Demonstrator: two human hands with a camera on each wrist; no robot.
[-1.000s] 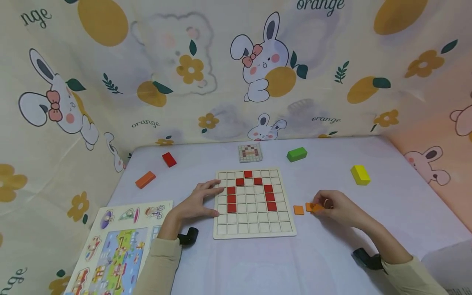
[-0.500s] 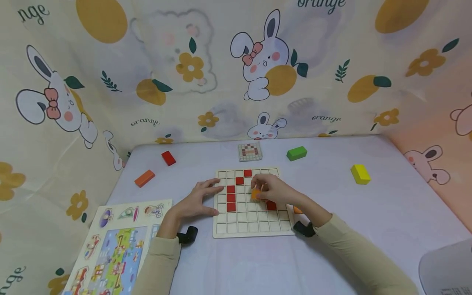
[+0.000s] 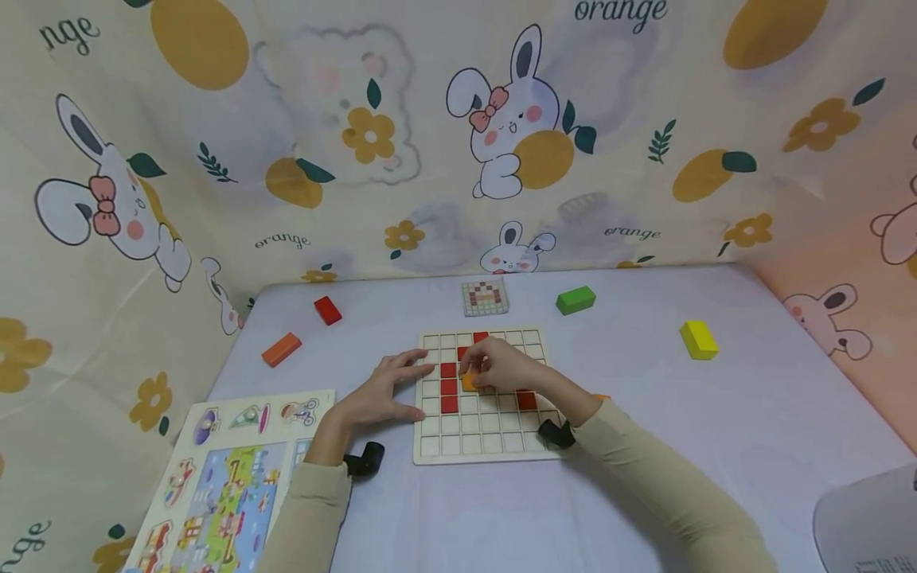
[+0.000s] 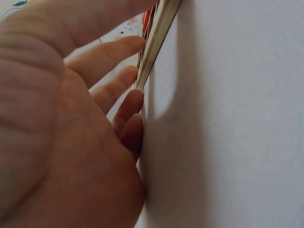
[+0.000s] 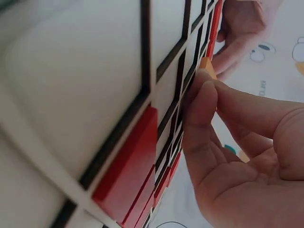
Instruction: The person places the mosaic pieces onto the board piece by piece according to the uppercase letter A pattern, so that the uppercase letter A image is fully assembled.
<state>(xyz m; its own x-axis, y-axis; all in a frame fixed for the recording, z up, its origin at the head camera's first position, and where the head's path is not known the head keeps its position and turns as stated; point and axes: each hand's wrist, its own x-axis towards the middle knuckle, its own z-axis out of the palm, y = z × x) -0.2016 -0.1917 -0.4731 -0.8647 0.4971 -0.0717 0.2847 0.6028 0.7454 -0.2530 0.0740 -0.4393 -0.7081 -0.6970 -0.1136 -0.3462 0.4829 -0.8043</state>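
A cream square grid board (image 3: 469, 446) lies on the table, with several red tiles (image 3: 449, 387) set in its cells in an arch shape. My right hand (image 3: 507, 368) pinches an orange square tile (image 3: 469, 383) over the grid, just right of the left red column. In the right wrist view the orange tile (image 5: 208, 67) shows beyond the thumb and fingertips, near the grid's surface. At the board's left edge, my left hand (image 3: 380, 390) rests with spread fingers touching the rim. The right hand and forearm hide some cells and red tiles.
A small pattern card (image 3: 485, 297) lies behind the board. Around it are red (image 3: 328, 310), orange (image 3: 282, 349), green (image 3: 576, 300) and yellow (image 3: 699, 340) blocks. A picture puzzle board (image 3: 236, 493) lies front left. An orange piece (image 3: 604, 396) peeks out behind the right forearm.
My right hand has picked up an orange tile from right of the board and carried it left over the grid, beside the left red column. The left hand stays at the board's edge.
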